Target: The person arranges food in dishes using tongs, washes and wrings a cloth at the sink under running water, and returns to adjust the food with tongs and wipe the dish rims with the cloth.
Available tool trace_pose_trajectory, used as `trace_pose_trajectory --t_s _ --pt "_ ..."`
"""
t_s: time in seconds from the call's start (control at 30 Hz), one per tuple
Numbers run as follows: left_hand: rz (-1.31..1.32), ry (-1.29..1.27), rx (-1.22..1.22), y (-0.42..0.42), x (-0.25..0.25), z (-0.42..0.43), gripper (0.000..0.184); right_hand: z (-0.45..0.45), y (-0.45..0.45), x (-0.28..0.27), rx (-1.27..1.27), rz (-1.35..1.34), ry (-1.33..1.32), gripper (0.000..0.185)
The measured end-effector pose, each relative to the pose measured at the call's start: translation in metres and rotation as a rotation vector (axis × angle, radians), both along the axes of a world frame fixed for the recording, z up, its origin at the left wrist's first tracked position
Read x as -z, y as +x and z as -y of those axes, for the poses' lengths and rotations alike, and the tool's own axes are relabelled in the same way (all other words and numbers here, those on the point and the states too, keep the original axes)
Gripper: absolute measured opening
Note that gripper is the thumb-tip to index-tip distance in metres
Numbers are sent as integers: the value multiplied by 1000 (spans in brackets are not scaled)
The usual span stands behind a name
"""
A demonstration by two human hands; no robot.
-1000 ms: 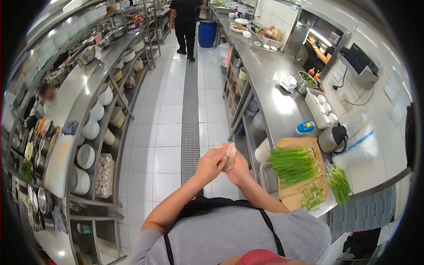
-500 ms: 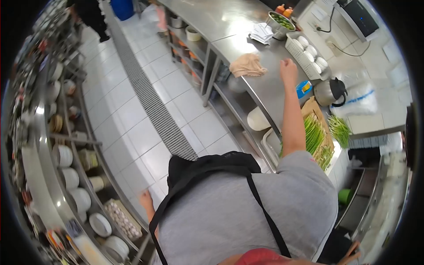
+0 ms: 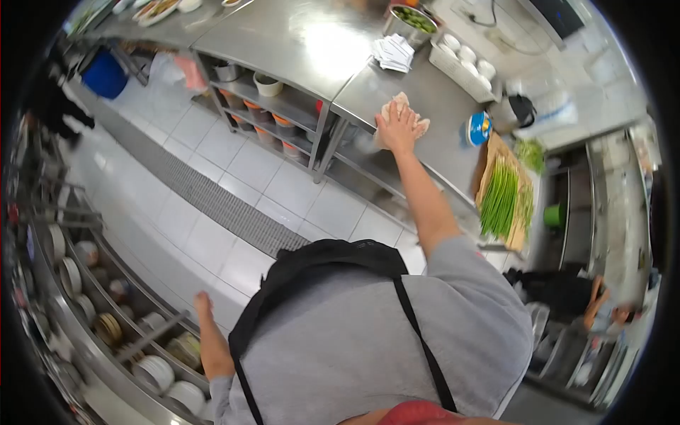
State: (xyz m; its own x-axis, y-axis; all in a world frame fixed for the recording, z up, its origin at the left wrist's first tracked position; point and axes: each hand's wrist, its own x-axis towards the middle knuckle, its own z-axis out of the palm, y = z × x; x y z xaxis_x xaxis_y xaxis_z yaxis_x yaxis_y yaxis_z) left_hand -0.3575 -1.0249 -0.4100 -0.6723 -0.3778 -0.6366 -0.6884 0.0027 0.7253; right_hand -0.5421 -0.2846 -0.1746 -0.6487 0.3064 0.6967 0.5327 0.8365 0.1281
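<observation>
My right hand lies on a crumpled beige cloth near the front edge of the steel counter, its fingers spread over the fabric. Low on the left, my left hand hangs over the floor, small in view, with its fingers curled and nothing visible in them. A blue container stands to the right of the cloth. Beyond it, green stalks rest on a brown board. White papers are on the counter past the cloth.
A white basket of white items and a metal pot of green pieces stand along the wall. Shelves with bowls run at lower left. One person is at upper left, another at lower right.
The view has turned rightward. The cloth, first between both hands, then lay alone on the counter; my right hand has since come down onto it. My left hand has dropped to my side.
</observation>
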Motion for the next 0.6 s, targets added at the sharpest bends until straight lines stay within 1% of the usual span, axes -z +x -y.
trace_pose_trajectory --t_s 0.03,0.07,0.1,0.17,0.23,0.27,0.3,0.33,0.37,0.4,0.43,0.47,0.5,0.53,0.57,0.6 --pt "-18 -157 181 -71 -26 10 22 4 7 -9 -5 45 -65 49" --pt "-62 -179 188 -134 -48 8 26 3 15 -16 -15 88 -121 47" --pt "-213 -204 157 -184 -67 -9 29 3 16 -18 -76 72 -90 44" --pt "-301 -175 243 -257 -130 -59 26 10 17 -10 -189 46 -30 38" --pt "-310 -85 334 -304 -139 -106 26 52 34 -28 -327 140 -545 33" --pt "-314 -35 383 -325 -136 -132 26 79 47 -43 -271 303 -660 31" --pt "-272 118 414 -340 -117 -159 27 99 57 -29 -592 -83 -1109 26" --pt "-224 139 501 -338 -114 -198 28 119 69 -25 -531 74 -1156 25" --pt "-202 164 738 -336 -104 -232 30 138 81 -23 -481 242 -1205 23" --pt "-85 249 763 -312 -133 -279 31 148 93 -33 -478 297 -1176 23" --pt "-74 260 929 -295 -140 -317 37 148 101 -50 -501 365 -1135 24" --pt "-58 279 1073 -285 -132 -348 38 141 103 -62 -418 311 -1235 24" --pt "-93 257 1203 -262 -158 -381 37 138 109 -75 -335 260 -1347 25" --pt "-226 215 1361 -251 -149 -407 33 139 112 -116 -173 83 -1528 23" --pt "-409 33 1565 -248 -121 -427 26 119 113 -104 -442 -58 -723 24" --pt "-680 -45 1641 -228 -136 -432 19 96 111 -95 -168 -41 -758 25"
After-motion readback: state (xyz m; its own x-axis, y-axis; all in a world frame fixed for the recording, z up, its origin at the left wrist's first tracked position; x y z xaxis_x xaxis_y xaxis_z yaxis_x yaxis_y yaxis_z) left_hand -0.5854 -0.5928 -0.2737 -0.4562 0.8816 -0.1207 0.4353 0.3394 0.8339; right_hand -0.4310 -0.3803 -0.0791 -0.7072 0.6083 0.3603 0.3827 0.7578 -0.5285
